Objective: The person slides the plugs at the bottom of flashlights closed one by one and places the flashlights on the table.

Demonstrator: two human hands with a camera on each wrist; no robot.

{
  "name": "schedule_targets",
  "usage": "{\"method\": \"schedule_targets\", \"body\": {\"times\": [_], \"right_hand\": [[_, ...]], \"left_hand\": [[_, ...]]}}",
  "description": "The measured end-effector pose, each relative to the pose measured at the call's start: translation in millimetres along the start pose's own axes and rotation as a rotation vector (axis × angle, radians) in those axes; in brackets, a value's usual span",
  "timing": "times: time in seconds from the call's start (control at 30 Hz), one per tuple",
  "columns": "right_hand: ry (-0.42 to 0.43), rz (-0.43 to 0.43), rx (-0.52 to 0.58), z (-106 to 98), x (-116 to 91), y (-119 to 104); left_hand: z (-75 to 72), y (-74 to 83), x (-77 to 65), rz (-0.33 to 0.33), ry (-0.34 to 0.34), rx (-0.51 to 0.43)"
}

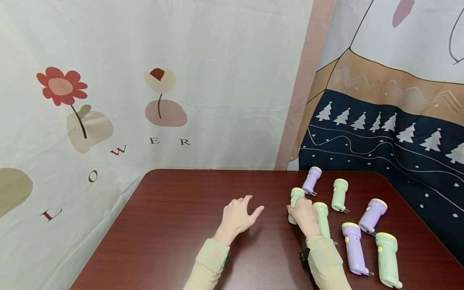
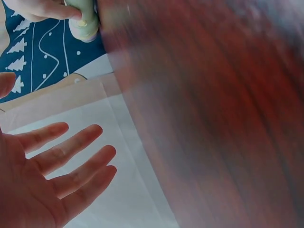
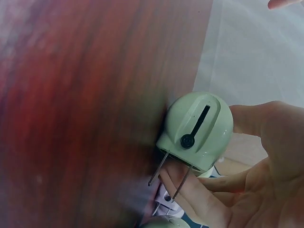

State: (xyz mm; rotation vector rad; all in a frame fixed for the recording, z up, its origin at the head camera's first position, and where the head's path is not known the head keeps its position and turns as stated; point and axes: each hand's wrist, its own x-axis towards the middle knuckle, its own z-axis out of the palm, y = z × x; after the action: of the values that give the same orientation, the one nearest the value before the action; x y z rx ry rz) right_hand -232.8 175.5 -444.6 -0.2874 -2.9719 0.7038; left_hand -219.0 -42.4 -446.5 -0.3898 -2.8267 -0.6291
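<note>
My right hand [image 1: 306,216] grips a pale green flashlight [image 1: 297,193], thumb on one side and fingers on the other. In the right wrist view its rounded tail end [image 3: 197,128] faces the camera, with two metal plug prongs folded out and a black slot. Much of its body is covered by the hand in the head view. Just right of that hand, another green flashlight [image 1: 322,217] lies partly behind the wrist. My left hand [image 1: 237,215] hovers over the table to the left, fingers spread, holding nothing; its bare palm [image 2: 28,185] shows in the left wrist view.
On the right of the dark red table [image 1: 174,225] are several more flashlights: a purple one [image 1: 312,180] at the far edge, a green one [image 1: 339,194], a purple one [image 1: 373,215], another purple one [image 1: 354,249] and a green one [image 1: 387,259]. Printed curtains [image 1: 224,80] hang behind.
</note>
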Motion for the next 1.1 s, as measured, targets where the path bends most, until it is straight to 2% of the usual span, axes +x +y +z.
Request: {"method": "schedule_targets", "body": {"times": [0.53, 0.83, 1.1], "right_hand": [[-0.008, 0.026, 0.088, -0.8, 4.9, 3.3], [0.030, 0.008, 0.124, -7.5, 2.3, -3.5], [0.015, 0.000, 0.134, -13.5, -4.5, -12.4]], "left_hand": [[8.5, 14.7, -4.5, 0.077, 0.014, 0.026], [10.7, 21.7, -5.2, 0.153, 0.043, 0.066], [11.8, 31.1, -5.8, 0.175, 0.026, 0.084]]}}
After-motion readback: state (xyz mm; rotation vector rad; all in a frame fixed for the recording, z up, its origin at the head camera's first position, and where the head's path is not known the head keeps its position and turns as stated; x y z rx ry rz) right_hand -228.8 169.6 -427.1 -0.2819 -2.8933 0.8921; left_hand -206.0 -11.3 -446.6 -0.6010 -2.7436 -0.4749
